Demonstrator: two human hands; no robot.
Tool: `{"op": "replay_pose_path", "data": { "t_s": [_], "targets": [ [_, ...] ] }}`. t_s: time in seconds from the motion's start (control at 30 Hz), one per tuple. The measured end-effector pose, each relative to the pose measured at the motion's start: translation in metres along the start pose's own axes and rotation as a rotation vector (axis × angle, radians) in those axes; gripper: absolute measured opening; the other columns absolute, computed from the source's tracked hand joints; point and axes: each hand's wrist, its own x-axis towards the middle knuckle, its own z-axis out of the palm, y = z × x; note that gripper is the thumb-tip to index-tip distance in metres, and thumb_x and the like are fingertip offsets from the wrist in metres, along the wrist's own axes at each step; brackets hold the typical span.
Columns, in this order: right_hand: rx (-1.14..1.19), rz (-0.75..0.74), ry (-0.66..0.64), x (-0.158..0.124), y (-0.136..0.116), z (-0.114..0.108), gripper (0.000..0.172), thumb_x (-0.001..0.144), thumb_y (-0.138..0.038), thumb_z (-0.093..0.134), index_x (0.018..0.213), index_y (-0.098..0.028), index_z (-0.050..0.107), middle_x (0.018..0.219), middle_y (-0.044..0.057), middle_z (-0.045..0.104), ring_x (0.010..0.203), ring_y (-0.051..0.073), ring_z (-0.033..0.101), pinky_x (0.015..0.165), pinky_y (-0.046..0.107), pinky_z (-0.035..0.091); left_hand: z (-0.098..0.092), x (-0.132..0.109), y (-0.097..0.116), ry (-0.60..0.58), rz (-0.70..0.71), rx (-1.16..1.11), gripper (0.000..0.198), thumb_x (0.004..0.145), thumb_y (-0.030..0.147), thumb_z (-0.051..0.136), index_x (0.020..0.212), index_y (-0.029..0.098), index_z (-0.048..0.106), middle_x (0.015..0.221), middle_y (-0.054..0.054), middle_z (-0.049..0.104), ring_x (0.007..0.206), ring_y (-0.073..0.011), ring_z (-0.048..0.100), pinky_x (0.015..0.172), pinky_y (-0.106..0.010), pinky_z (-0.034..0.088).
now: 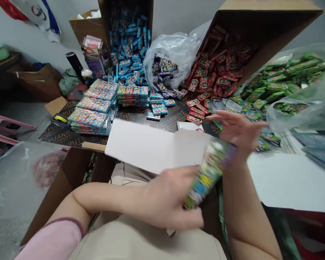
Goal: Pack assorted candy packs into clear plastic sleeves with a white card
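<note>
My left hand (173, 198) is closed around a colourful printed packet (206, 173), mostly green with yellow, blue and a purple end. Motion smears the packet, so I cannot tell whether it is one piece or several together. Its upper end passes in front of my right wrist. Just beyond, my right hand (237, 131) is raised with its fingers stretched out and nothing visible in them. A white board (143, 144) lies across the table's near edge, behind my left hand. Several small red packets (197, 110) are spread on the table beyond my right hand.
Wrapped stacks (92, 104) stand on the left of the dark table. Behind are a carton of blue packets (132, 54), a clear bag (173, 50) of purple ones, a carton (276, 32) of red ones and green packets (281, 79). A pink stool (5, 126) is at left.
</note>
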Motion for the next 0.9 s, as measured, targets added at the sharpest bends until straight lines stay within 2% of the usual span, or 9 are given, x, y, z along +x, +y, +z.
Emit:
{"op": "replay_pose_path", "data": {
  "t_s": [0.1,0.27,0.37,0.47,0.6,0.67,0.77,0.83,0.9],
  "targets": [
    [0.152,0.095,0.038,-0.012,-0.011,-0.025,0.067,0.080,-0.080,0.033,0.094,-0.030,0.075,0.109,0.006,0.070,0.111,0.027,0.062,0.103,0.043,0.043,0.016,0.002,0.007,-0.147,0.279,0.486,0.044,0.076,0.014,0.054,0.118,0.001,0.055,0.126,-0.025,0.057,0.117,-0.0324,0.055,0.095,-0.040,0.049],
    [-0.180,0.320,-0.359,-0.046,0.028,-0.047,0.072,0.075,-0.065,0.061,0.140,-0.037,0.046,0.150,0.004,0.043,0.135,0.030,0.044,0.107,0.045,0.041,0.032,0.013,-0.053,-0.239,0.111,0.973,0.029,0.082,0.005,0.044,0.107,0.003,0.059,0.100,-0.025,0.063,0.090,-0.0290,0.065,0.067,-0.036,0.052],
    [-0.481,0.244,-0.555,-0.065,0.071,-0.037,0.074,0.077,-0.056,0.063,0.143,-0.030,0.042,0.155,0.009,0.032,0.143,0.031,0.029,0.114,0.051,0.029,0.031,0.029,-0.111,-0.263,-0.037,1.043,0.024,0.084,0.005,0.044,0.101,0.004,0.061,0.087,-0.022,0.064,0.079,-0.0299,0.066,0.064,-0.040,0.051],
    [-0.722,0.194,-0.652,-0.081,0.106,-0.016,0.064,0.083,-0.056,0.051,0.138,-0.023,0.050,0.154,0.016,0.032,0.144,0.035,0.026,0.111,0.058,0.028,0.024,0.041,-0.158,-0.177,-0.059,1.030,0.028,0.092,0.019,0.047,0.113,0.006,0.059,0.105,-0.025,0.064,0.098,-0.0339,0.064,0.078,-0.048,0.050],
    [-0.974,0.111,-0.510,-0.088,0.114,0.007,0.053,0.090,-0.054,0.040,0.127,-0.022,0.060,0.150,0.019,0.037,0.142,0.045,0.022,0.103,0.074,0.020,-0.008,0.034,-0.168,-0.083,0.010,0.731,0.042,0.089,0.041,0.057,0.119,0.012,0.060,0.120,-0.020,0.064,0.114,-0.0296,0.059,0.098,-0.046,0.044],
    [-0.951,0.016,-0.381,-0.085,0.098,0.018,0.048,0.091,-0.053,0.041,0.123,-0.024,0.063,0.148,0.016,0.042,0.143,0.043,0.021,0.105,0.073,0.016,-0.046,0.016,-0.155,0.172,-0.006,0.529,0.034,0.087,0.039,0.061,0.113,0.018,0.065,0.119,-0.014,0.066,0.115,-0.0260,0.059,0.101,-0.042,0.042],
    [-0.659,-0.037,-0.262,-0.072,0.064,0.044,0.037,0.092,-0.048,0.047,0.117,-0.029,0.066,0.134,0.012,0.057,0.133,0.035,0.043,0.109,0.061,0.027,-0.133,-0.031,-0.139,0.912,-0.179,0.337,0.024,0.082,0.036,0.066,0.101,0.022,0.070,0.113,-0.010,0.068,0.113,-0.0260,0.059,0.096,-0.039,0.045],
    [-0.385,0.023,-0.317,-0.061,0.045,0.072,0.033,0.092,-0.047,0.050,0.112,-0.029,0.068,0.123,0.010,0.064,0.121,0.029,0.055,0.106,0.052,0.038,-0.196,-0.070,-0.140,1.356,-0.227,0.258,0.026,0.075,0.036,0.072,0.095,0.020,0.068,0.103,-0.008,0.069,0.107,-0.0248,0.060,0.090,-0.035,0.046],
    [-0.148,0.164,-0.472,-0.051,0.036,0.108,0.035,0.090,-0.050,0.052,0.109,-0.027,0.069,0.119,0.008,0.066,0.115,0.027,0.059,0.101,0.046,0.045,-0.245,-0.110,-0.151,1.653,-0.284,0.135,0.026,0.072,0.036,0.071,0.088,0.017,0.064,0.091,-0.005,0.068,0.093,-0.0194,0.062,0.084,-0.030,0.046]
  ]
}}
